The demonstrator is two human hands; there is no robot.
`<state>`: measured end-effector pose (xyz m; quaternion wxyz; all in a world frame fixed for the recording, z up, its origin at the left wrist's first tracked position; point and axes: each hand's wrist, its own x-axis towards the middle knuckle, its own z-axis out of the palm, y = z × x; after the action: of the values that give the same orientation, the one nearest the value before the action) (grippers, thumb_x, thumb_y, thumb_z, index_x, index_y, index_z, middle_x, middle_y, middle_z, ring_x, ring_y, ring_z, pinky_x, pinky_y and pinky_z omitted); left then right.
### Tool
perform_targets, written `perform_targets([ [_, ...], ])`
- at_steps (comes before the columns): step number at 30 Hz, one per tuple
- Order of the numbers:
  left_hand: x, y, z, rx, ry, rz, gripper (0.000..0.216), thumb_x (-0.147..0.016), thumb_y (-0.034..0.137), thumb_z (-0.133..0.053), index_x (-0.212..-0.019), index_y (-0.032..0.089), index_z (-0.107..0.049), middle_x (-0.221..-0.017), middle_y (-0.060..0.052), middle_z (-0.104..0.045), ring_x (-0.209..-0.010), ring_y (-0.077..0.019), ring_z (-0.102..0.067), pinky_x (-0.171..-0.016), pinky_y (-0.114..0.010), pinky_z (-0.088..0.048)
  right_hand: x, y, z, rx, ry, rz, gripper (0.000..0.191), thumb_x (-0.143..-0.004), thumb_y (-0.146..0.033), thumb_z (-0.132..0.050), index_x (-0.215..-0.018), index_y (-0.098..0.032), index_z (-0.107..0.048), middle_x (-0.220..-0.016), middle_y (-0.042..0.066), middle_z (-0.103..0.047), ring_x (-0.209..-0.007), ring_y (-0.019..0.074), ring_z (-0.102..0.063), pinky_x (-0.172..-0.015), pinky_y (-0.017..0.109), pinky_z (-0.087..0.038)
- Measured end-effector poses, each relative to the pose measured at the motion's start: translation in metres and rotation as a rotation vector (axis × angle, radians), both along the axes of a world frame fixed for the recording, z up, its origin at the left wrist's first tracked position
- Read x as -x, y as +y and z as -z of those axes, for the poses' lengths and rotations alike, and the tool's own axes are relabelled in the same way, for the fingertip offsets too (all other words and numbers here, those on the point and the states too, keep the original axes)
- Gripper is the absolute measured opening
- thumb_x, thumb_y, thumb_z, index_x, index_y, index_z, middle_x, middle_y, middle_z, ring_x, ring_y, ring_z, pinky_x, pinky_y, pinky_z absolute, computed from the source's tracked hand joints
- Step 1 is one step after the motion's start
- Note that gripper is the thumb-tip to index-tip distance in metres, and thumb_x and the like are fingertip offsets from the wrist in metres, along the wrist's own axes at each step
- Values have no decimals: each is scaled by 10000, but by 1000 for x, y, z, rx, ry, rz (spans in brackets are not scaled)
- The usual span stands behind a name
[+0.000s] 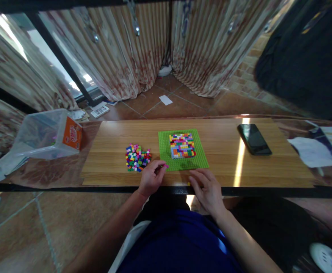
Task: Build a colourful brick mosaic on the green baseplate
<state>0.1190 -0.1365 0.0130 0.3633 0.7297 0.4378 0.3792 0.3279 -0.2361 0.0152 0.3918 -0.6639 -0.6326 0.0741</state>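
Blue shirt [168, 239] foremost, small bricks at both hands

In the head view, your left hand [151, 177] is pinching a pink brick [166, 166] between thumb and fingertips, by the near left corner of the green baseplate [201, 160]. Your right hand [209, 188] is curling at the near edge of the wooden tabletop [285, 170], fingertips close around a yellow brick [188, 184]; whether they are gripping it, one cannot tell.

If you are adding the pink brick, you are probably doing best by turning it studs-up first, lining it up with a free row and pressing straight down, not rocking it in. Your other hand should be steadying the baseplate, which could be sliding on smooth wood. Watch that your left knuckles aren't brushing the loose pile [137, 158] beside them.

The brick block [182, 146] is sitting on the baseplate, toward its far edge, with bare green studs showing around it. It is forming a compact rectangle of red, yellow, white, purple and orange, with pale blue showing at its near left corner.
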Motion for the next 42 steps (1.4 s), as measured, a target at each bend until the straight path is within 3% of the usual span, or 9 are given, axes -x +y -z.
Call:
perform_targets([
  [3,-1,0,1,-7,-10,5,158,-936,326,-599,-953,195,-685,-890,-54,-725,-811,-169,-679,-757,-286,-544,2,-19,11,41,-38,-118,244,-915,-356,-631,-1121,-295,-746,-1106,88,-685,-1024,244,-638,-874,436,-556],
  [6,-1,0,1,-11,-14,4,163,-938,331,-594,-953,197,-686,-890,-55,-728,-815,-171,-682,-749,-285,-549,0,-21,21,29,-10,-139,217,-932,-340,-610,-1080,-314,-767,-1074,80,-690,-989,233,-641,-839,426,-564],
  [10,-1,0,-1,-24,3,-4,164,-941,327,-588,-931,195,-684,-879,-54,-725,-804,-169,-678,-742,-280,-543,-2,-13,16,40,105,-173,189,-928,-361,-619,-1007,-312,-784,-978,63,-710,-911,212,-661,-785,385,-578],
  [13,-1,0,-2,-32,14,-3,164,-942,327,-585,-923,197,-683,-868,-51,-718,-786,-168,-671,-733,-281,-537,-4,-4,4,68,259,-122,201,-928,-377,-613,-1004,-295,-780,-978,56,-733,-896,199,-690,-783,354,-587],
  [17,0,0,-2,-40,9,-3,158,-941,321,-587,-922,196,-681,-854,-45,-710,-779,-164,-669,-731,-276,-532,-12,21,-10,49,388,66,260,-907,-410,-611,-1046,-248,-760,-1021,65,-757,-897,206,-711,-783,351,-587],
  [23,0,1,-2,-62,19,-4,152,-940,318,-597,-930,198,-689,-866,-47,-720,-777,-166,-672,-728,-280,-536,-28,63,-22,30,184,120,287,-904,-399,-556,-1022,-224,-750,-977,88,-770,-826,223,-711,-753,373,-572],
  [31,1,1,-3,-69,27,12,135,-951,300,-583,-936,216,-687,-879,-38,-725,-814,-169,-681,-745,-276,-537,-23,91,-21,-4,-47,146,288,-961,-345,-451,-1002,-221,-708,-961,96,-745,-880,232,-663,-804,376,-512],
  [36,1,0,-7,-89,20,19,124,-951,280,-581,-922,209,-679,-864,-30,-715,-788,-156,-673,-735,-263,-534,-17,103,-13,-82,-19,123,206,-946,-309,-509,-957,-235,-701,-1052,84,-734,-989,236,-618,-943,437,-453],
  [42,1,0,-4,-99,35,23,111,-950,270,-583,-929,213,-676,-878,-35,-723,-815,-164,-681,-754,-274,-536,-19,108,-1,-109,107,228,180,-894,-355,-599,-881,-239,-736,-1130,109,-687,-1114,260,-577,-989,481,-438],
])
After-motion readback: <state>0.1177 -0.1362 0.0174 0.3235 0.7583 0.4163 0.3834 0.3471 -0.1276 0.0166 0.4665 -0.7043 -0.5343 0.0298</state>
